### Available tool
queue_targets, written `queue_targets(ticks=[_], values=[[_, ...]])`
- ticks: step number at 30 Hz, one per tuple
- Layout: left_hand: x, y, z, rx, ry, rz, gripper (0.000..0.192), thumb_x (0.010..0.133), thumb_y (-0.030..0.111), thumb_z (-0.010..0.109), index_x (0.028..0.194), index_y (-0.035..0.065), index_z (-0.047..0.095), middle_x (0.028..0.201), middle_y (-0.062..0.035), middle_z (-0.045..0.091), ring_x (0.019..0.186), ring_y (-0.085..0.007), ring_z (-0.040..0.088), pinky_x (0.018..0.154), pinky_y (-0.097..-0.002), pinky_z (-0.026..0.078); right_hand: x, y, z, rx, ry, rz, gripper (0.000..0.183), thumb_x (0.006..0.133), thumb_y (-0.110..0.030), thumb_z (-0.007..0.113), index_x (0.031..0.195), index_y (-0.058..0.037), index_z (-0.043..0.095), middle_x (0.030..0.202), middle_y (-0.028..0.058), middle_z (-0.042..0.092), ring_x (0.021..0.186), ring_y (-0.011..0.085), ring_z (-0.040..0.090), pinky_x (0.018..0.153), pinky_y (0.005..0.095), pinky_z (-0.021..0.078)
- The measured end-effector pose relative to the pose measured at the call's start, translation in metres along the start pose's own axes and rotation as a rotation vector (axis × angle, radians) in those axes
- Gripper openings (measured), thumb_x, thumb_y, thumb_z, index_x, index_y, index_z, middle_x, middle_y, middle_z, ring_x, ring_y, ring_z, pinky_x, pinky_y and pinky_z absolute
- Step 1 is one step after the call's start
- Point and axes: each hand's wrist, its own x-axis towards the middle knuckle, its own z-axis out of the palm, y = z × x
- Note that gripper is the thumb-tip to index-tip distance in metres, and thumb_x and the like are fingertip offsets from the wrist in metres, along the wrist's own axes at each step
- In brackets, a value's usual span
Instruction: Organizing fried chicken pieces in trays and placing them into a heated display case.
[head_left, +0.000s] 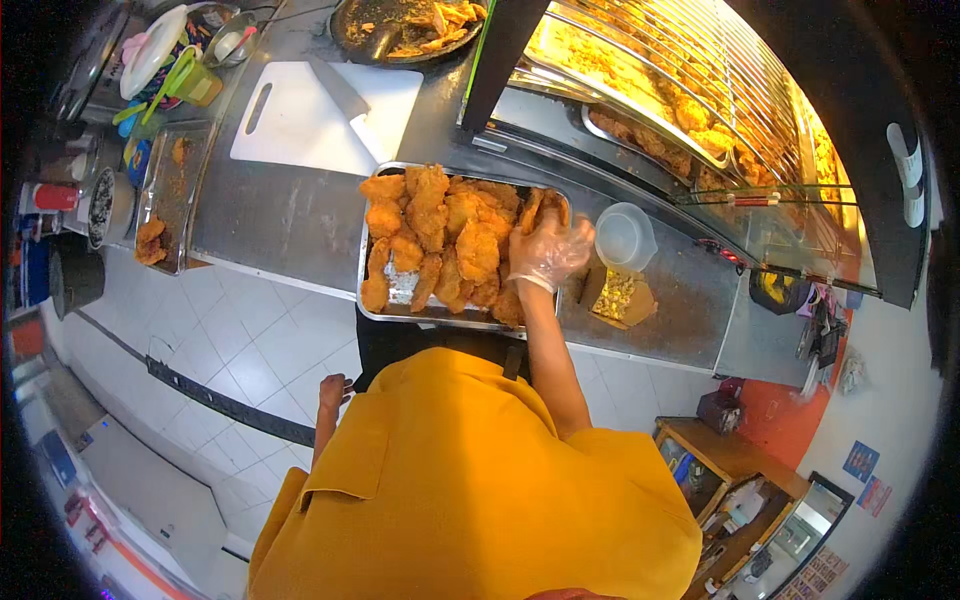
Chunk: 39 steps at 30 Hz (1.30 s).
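Observation:
A metal tray (399, 282) heaped with pieces of breaded fried chicken (478, 251) lies across the counter's front edge. My right hand (551, 244), in a clear plastic glove, is over the tray's right end, its fingers on a piece of fried chicken (541, 208). Motion blurs the hand, and its fingertips are partly hidden. Down at my left side, away from the counter, hangs my left hand (334, 391), bare, with its fingers curled; whether it holds anything is unclear. Just right of the tray stand a translucent plastic tub (625, 235) and an opened cardboard box (637, 301) with yellowish bits inside.
Behind the tray, a knife (341, 94) lies on a white cutting board (281, 127). A black pan (364, 34) is farther back. The lit glass display case (795, 236) holds more fried food at the right. Another metal tray (196, 161) sits at the left.

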Motion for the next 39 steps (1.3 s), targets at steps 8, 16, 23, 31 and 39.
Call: queue_targets(ticks=[8, 16, 23, 31, 39], values=[[0.009, 0.017, -0.032, 0.642, -0.113, -0.057, 0.028, 0.090, 0.015, 0.044, 0.079, -0.0018, 0.064, 0.084, -0.0141, 0.069, 0.072, -0.0255, 0.068, 0.060, -0.0359, 0.055, -0.013, 0.026, 0.037, 0.423, -0.218, 0.002, 0.064, 0.072, -0.024, 0.075, 0.122, 0.0029, 0.047, 0.118, 0.0220, 0.053, 0.109, 0.0381, 0.051, 0.094, 0.0469, 0.0431], [-0.014, 0.139, -0.012, -0.176, 0.154, -0.422, 0.031, 0.090, 0.022, 0.047, 0.107, 0.0008, 0.060, 0.098, -0.0140, 0.068, 0.081, -0.0225, 0.067, 0.065, -0.0358, 0.052, 0.002, 0.010, 0.018, 0.143, -0.286, -0.019, 0.060, 0.070, -0.034, 0.078, 0.115, -0.0029, 0.054, 0.114, 0.0193, 0.054, 0.112, 0.0341, 0.050, 0.093, 0.0472, 0.0429], [-0.005, 0.140, -0.012, 0.116, 0.039, -0.192, 0.029, 0.089, 0.024, 0.049, 0.105, 0.0037, 0.062, 0.099, -0.0112, 0.069, 0.074, -0.0192, 0.064, 0.058, -0.0320, 0.048, 0.008, 0.017, 0.030, 0.115, -0.371, 0.100, 0.061, 0.065, -0.043, 0.080, 0.107, -0.0081, 0.054, 0.108, 0.0208, 0.053, 0.103, 0.0360, 0.054, 0.081, 0.0477, 0.0505], [0.001, 0.137, -0.009, -0.079, 0.049, -0.337, 0.021, 0.090, 0.020, 0.046, 0.089, 0.0053, 0.062, 0.092, -0.0093, 0.069, 0.069, -0.0156, 0.063, 0.054, -0.0302, 0.049, 0.026, 0.014, 0.022, 0.093, -0.675, 0.160, 0.063, 0.070, -0.048, 0.074, 0.118, -0.0124, 0.052, 0.108, 0.0186, 0.062, 0.098, 0.0325, 0.063, 0.083, 0.0421, 0.0526], [-0.008, 0.126, -0.012, 0.020, 0.008, -0.243, 0.021, 0.090, 0.020, 0.048, 0.089, 0.0050, 0.063, 0.089, -0.0086, 0.069, 0.074, -0.0168, 0.066, 0.060, -0.0319, 0.051, 0.024, 0.015, 0.005, -0.029, -0.801, 0.044, 0.058, 0.083, -0.045, 0.060, 0.129, -0.0087, 0.054, 0.118, 0.0154, 0.062, 0.102, 0.0312, 0.062, 0.088, 0.0414, 0.0498]])
